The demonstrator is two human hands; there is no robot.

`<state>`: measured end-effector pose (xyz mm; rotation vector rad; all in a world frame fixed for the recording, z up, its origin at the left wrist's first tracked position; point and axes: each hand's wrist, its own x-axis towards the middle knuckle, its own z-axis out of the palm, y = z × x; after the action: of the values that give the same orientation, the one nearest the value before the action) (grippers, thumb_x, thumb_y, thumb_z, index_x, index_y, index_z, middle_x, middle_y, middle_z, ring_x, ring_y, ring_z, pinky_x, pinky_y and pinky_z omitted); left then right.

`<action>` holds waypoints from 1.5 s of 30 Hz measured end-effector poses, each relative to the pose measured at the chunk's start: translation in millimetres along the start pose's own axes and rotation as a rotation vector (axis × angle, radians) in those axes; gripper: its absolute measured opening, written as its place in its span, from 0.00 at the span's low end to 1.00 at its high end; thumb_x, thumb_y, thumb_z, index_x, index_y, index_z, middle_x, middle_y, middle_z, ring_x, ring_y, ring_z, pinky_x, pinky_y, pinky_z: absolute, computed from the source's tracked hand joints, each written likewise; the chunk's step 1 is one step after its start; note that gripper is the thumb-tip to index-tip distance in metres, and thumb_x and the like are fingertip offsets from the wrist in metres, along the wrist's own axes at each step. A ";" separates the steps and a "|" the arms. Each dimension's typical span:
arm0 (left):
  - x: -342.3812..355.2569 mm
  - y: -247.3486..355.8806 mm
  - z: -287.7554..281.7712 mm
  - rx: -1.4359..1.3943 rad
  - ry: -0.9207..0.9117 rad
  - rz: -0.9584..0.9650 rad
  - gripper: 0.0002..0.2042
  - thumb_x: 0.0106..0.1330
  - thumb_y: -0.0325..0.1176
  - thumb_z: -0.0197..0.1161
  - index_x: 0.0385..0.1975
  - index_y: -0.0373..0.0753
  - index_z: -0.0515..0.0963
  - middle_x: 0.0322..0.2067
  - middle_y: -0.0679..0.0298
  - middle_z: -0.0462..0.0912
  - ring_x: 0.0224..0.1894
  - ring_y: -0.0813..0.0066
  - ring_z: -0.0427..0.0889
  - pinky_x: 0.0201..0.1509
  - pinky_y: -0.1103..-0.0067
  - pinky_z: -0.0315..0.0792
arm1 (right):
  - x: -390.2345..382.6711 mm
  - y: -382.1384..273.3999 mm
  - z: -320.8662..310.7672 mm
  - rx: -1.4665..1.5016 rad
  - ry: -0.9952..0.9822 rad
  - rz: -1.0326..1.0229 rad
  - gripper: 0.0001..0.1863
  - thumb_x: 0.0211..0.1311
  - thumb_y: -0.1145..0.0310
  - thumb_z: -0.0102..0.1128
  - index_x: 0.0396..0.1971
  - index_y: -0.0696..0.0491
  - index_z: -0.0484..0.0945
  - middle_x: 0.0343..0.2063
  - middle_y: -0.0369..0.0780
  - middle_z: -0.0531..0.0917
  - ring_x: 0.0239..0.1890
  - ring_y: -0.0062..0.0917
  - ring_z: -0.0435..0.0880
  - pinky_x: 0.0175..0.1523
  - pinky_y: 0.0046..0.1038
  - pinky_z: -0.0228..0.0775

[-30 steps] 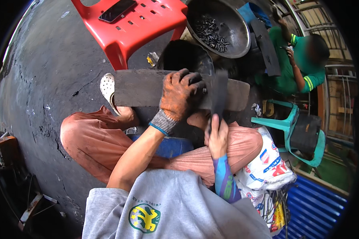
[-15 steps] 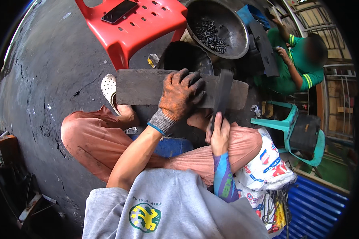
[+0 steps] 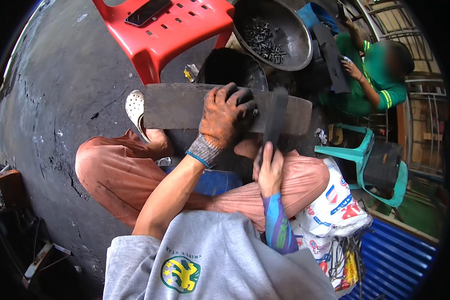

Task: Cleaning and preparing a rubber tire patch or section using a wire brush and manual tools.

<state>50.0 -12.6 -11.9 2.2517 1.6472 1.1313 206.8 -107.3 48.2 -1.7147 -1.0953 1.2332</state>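
A long, worn dark board (image 3: 170,107) lies crosswise in front of me, above my crossed legs. My left hand (image 3: 224,115), in a stained orange glove with grey cuff, rests on it, fingers curled over a small piece I cannot make out. My bare right hand (image 3: 270,170) grips a dark, broad blade (image 3: 276,117), blurred by motion, just beside the left glove. A white perforated clog (image 3: 135,110) shows at the board's left end.
A red chair (image 3: 172,37) carrying a phone, a metal basin (image 3: 292,42) of small black bits, and a black container (image 3: 227,67) lie ahead. A co-worker in green (image 3: 372,87) sits at right, above a teal chair (image 3: 362,147). White printed sacks (image 3: 330,210) are beside my right leg.
The blurred blade and my right hand have shifted slightly. My gloved left hand stays in about the same place on the board. The co-worker's hands have moved a little.
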 end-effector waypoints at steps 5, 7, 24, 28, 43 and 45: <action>-0.4 -1.1 8.3 0.001 0.054 0.036 0.15 0.59 0.41 0.66 0.48 0.61 0.84 0.58 0.70 0.79 0.65 0.61 0.72 0.68 0.58 0.63 | 41.4 39.9 14.3 -0.261 0.084 -0.237 0.26 0.77 0.45 0.48 0.30 0.54 0.68 0.11 0.34 0.66 0.07 0.18 0.63 0.12 0.22 0.53; -1.9 -4.9 15.7 0.033 0.032 0.003 0.14 0.60 0.42 0.67 0.47 0.62 0.84 0.57 0.71 0.79 0.65 0.60 0.72 0.68 0.59 0.63 | 10.2 59.1 6.6 -0.143 0.077 -0.032 0.25 0.77 0.45 0.47 0.31 0.53 0.69 0.10 0.33 0.64 0.06 0.18 0.61 0.10 0.23 0.51; -6.2 0.7 11.1 0.043 0.019 0.068 0.15 0.60 0.40 0.64 0.48 0.56 0.85 0.57 0.68 0.80 0.66 0.59 0.71 0.72 0.57 0.58 | -4.4 50.7 -4.0 -0.072 -0.003 0.038 0.26 0.77 0.43 0.47 0.32 0.53 0.68 0.10 0.34 0.64 0.06 0.18 0.62 0.11 0.23 0.54; -3.4 1.2 0.8 -0.057 0.004 0.024 0.14 0.59 0.40 0.64 0.46 0.57 0.85 0.57 0.68 0.80 0.65 0.58 0.71 0.72 0.57 0.58 | -9.2 24.5 -15.3 -0.117 0.004 0.072 0.28 0.76 0.41 0.46 0.32 0.54 0.68 0.10 0.33 0.63 0.07 0.17 0.63 0.11 0.21 0.54; -0.5 -0.2 -3.0 -0.021 0.014 0.038 0.14 0.59 0.40 0.65 0.45 0.60 0.85 0.57 0.69 0.80 0.65 0.58 0.71 0.71 0.58 0.58 | 29.0 8.9 -17.7 0.151 -0.013 0.087 0.28 0.77 0.42 0.44 0.32 0.54 0.69 0.11 0.33 0.67 0.09 0.17 0.65 0.13 0.21 0.56; -1.5 2.2 4.1 -0.022 0.021 0.049 0.14 0.59 0.40 0.65 0.45 0.60 0.85 0.57 0.70 0.80 0.65 0.59 0.71 0.71 0.58 0.59 | 41.9 6.1 -2.1 0.225 -0.023 0.103 0.28 0.77 0.41 0.44 0.31 0.54 0.69 0.12 0.33 0.67 0.10 0.18 0.67 0.15 0.22 0.60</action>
<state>54.1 -13.5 -14.4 2.2864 1.5873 1.1824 217.3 -70.7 29.6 -1.6047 -0.8540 1.3876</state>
